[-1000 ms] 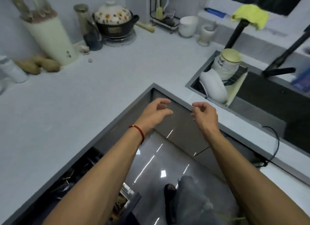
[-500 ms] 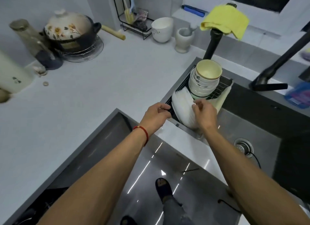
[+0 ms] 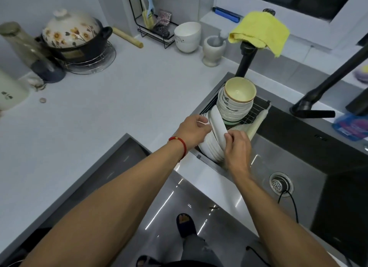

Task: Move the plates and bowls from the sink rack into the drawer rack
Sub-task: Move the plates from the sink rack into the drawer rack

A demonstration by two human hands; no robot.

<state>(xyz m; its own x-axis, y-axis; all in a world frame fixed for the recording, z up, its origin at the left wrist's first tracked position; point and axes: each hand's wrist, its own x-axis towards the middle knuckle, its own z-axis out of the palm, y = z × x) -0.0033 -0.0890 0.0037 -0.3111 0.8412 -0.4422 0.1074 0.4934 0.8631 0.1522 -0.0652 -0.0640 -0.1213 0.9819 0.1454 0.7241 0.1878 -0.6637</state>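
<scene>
A row of white plates stands on edge in the black wire sink rack at the sink's left end. Behind them rises a stack of bowls with a cream bowl on top. One white plate is tilted up out of the row. My left hand grips its left rim. My right hand pinches its lower right edge. The drawer rack is only a dark corner at the bottom left.
A steel sink basin with a drain and a black cable lies right of the rack. A black faucet with a yellow cloth stands behind. The counter holds a flowered pot, white bowl, mortar. My foot is below.
The view has moved from the open drawer to the sink. Both hands reached the plates and now hold one plate, tilted up from the row.
</scene>
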